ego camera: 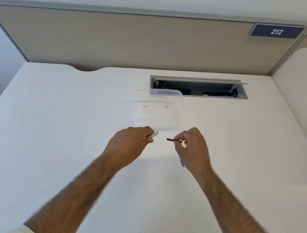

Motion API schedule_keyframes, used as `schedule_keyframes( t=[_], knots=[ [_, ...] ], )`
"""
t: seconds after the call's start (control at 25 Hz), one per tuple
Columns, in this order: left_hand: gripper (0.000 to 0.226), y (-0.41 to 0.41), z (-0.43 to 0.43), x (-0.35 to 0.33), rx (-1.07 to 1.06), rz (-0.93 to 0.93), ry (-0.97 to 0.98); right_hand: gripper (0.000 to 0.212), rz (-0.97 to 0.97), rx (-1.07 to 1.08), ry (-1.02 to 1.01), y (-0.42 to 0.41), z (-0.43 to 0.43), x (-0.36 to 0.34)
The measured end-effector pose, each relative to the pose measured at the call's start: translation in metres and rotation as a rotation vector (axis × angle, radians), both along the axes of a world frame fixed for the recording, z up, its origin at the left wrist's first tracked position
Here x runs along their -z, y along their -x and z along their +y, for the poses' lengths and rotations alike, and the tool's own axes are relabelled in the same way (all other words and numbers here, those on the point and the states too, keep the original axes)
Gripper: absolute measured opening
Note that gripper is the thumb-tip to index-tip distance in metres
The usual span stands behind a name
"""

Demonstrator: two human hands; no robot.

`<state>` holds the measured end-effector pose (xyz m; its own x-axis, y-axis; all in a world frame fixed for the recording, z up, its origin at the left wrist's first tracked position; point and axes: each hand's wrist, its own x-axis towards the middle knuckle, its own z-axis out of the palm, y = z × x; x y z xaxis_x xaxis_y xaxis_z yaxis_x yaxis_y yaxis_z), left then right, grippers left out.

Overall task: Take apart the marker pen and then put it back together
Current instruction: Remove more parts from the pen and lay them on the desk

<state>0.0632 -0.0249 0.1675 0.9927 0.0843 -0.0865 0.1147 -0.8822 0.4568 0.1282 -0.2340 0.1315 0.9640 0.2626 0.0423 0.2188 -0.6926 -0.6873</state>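
Clearly the marker is apart: the left hand (131,142) is clamped on the white barrel (153,134), the right hand (191,149) pinches the thin black ink core (173,140), both above the table (49,121) middle, tips well-aligned but apart. Both parts look light, stiff, slippery; the core is best pinched near its rear.

A clear plastic container (158,107) is set on the white desk (49,121), just in front of an open cable hatch (198,87) in which dark cables are seen. A beige partition (120,40) is placed behind the desk, and a blue sign (276,31) marked 212 is fixed near its upper right corner.
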Motion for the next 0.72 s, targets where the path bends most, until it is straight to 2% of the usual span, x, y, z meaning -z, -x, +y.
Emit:
schedule_keyframes(
  t=[0.16,0.28,0.36,0.72],
  knots=[
    [0.011,0.003,0.002,0.003,-0.017,0.009,0.001,0.01,0.096,0.155,0.146,0.022,0.004,0.044],
    [0.01,0.003,0.002,0.005,-0.016,0.015,-0.002,0.014,0.092,0.214,0.264,0.032,0.011,0.065],
    [0.009,0.003,0.003,0.005,-0.015,0.012,-0.004,0.017,0.063,0.196,0.357,0.035,0.017,0.073],
    [0.011,0.001,0.011,0.008,-0.011,0.017,0.0,0.022,0.023,0.088,0.536,0.023,0.025,0.088]
  ],
)
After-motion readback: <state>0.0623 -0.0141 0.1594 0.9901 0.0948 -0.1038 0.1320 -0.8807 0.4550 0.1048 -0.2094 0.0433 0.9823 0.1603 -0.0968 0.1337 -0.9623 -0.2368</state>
